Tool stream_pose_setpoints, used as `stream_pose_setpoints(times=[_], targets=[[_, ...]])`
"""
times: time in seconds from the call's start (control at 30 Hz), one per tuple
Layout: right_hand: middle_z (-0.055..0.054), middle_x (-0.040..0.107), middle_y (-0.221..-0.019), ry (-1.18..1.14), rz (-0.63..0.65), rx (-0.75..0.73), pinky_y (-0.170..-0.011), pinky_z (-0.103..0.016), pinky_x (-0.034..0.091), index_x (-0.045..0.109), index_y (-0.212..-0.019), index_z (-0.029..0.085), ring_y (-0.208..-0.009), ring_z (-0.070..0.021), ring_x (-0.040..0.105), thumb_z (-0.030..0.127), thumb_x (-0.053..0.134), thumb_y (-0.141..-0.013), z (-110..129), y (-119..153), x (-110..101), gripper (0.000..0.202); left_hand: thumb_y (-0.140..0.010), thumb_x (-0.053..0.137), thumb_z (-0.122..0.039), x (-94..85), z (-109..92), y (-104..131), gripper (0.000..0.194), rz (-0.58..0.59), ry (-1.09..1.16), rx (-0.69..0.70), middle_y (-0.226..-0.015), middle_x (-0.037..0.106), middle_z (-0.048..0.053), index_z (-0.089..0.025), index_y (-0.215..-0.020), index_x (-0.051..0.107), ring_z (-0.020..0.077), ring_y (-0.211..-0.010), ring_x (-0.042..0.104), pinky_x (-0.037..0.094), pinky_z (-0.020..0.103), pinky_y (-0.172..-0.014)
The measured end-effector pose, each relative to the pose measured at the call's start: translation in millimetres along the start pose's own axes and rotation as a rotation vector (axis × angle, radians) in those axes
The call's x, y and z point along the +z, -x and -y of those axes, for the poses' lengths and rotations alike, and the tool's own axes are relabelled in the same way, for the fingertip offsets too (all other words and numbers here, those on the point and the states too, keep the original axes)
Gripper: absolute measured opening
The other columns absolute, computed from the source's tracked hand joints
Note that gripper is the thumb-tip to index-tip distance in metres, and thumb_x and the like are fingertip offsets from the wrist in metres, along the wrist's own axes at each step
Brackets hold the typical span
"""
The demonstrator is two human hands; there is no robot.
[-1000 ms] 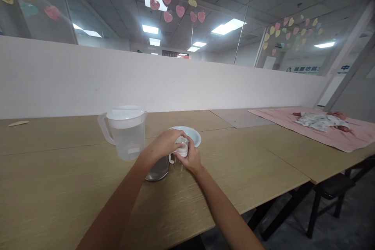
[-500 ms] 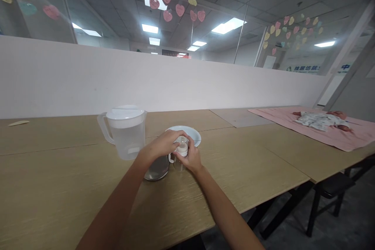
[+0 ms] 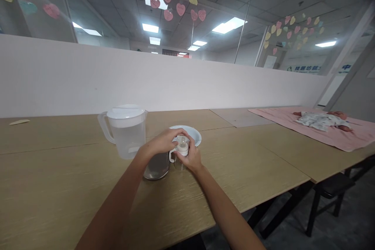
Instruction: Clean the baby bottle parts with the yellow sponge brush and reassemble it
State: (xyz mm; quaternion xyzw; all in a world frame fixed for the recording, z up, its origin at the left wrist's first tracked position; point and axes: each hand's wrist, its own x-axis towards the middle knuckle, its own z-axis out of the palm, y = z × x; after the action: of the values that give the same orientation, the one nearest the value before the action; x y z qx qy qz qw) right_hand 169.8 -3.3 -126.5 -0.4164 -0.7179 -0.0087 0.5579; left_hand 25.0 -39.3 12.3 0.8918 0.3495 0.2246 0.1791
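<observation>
A clear baby bottle (image 3: 183, 149) with a white collar, a see-through teat and a white side handle stands upright on the table. My left hand (image 3: 164, 141) curls over its top from the left, fingers closed around the collar. From the right, my right hand (image 3: 191, 158) grips the same collar, its thumb in front. Directly behind the bottle lies a light blue plate (image 3: 193, 133), partly covered by my fingers. Under my left wrist is a round metal container (image 3: 156, 168), its upper part hidden. Left of my hands stands a lidded plastic jug (image 3: 129, 136).
A pink blanket (image 3: 281, 123) covers the table's far right, with a baby-like figure (image 3: 318, 120) in patterned clothes lying on it. A thin flat piece (image 3: 20, 122) lies at far left. Behind the table rises a white wall (image 3: 175, 82). A dark stool (image 3: 334, 187) stands at right.
My fingers have shifted slightly around the bottle's collar, and a little more of the bottle's handle shows. The jug, plate and metal container stay in place.
</observation>
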Motion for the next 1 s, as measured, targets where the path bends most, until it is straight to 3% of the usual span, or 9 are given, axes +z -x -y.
stream_pose_setpoints(times=[0.3, 1.0], targets=[[-0.013, 0.067, -0.096, 0.039, -0.03, -0.024, -0.065, -0.031, 0.052, 0.038, -0.124, 0.012, -0.079, -0.0237, 0.067, 0.054, 0.056, -0.073, -4.8, 2.4, 3.5, 0.068, -0.072, 0.042, -0.014, 1.8, 3.3, -1.6, 0.038, 0.002, 0.015, -0.045, -0.113, 0.062, 0.004, -0.021, -0.106, 0.056, 0.0182, -0.107, 0.055, 0.043, 0.032, -0.093], [-0.013, 0.069, -0.091, 0.039, -0.061, -0.02, -0.06, -0.029, 0.051, 0.04, -0.115, 0.013, -0.075, -0.0236, 0.067, 0.053, 0.052, -0.075, -1.0, 0.9, 4.3, 0.057, -0.073, 0.044, -0.015, 0.0, -3.3, -1.6, 0.037, 0.003, -0.063, -0.066, -0.108, 0.064, 0.003, -0.022, -0.107, 0.057, 0.0196, -0.1, 0.058, 0.045, 0.031, -0.086]])
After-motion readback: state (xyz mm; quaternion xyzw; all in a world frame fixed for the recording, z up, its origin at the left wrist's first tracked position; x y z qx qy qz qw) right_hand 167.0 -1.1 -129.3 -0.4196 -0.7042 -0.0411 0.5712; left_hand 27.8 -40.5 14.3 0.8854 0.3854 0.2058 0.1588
